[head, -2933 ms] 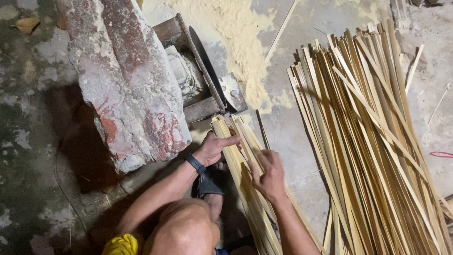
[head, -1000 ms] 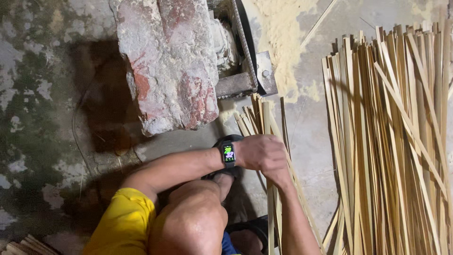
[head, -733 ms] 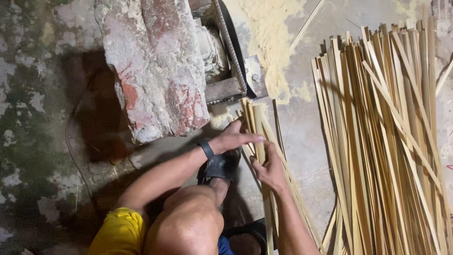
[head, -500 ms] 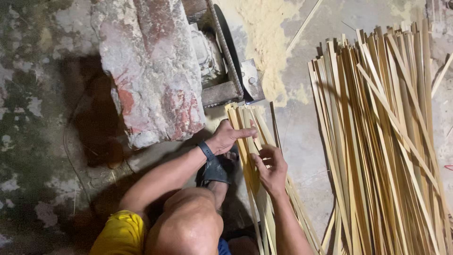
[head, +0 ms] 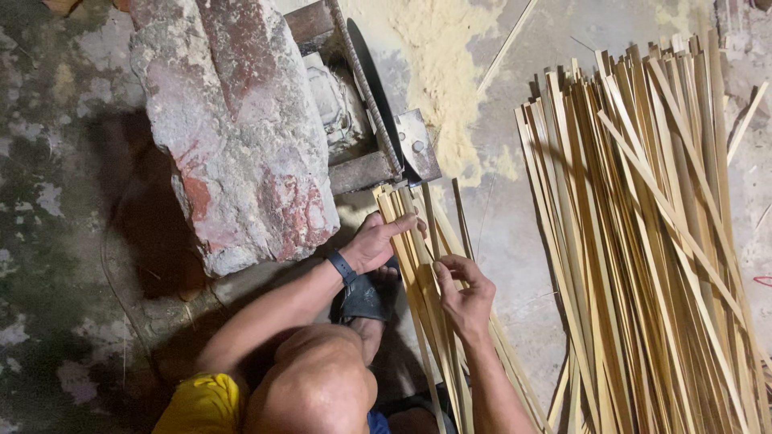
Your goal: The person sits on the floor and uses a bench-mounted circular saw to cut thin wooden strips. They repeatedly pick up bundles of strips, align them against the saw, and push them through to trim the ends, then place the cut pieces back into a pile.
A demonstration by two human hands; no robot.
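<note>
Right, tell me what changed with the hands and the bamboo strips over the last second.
The left hand turned over from lying across the right hand and now rests flat on the small bundle of strips. The right hand slid back a little and pinches the strips' edge. The big pile of strips, the brick block and the saw blade stayed put.

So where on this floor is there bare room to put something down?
Bare concrete lies between the small strip bundle under both hands and the big strip pile, and at far left beside the brick block. Crowded: around the saw blade, sawdust and the right side.
</note>
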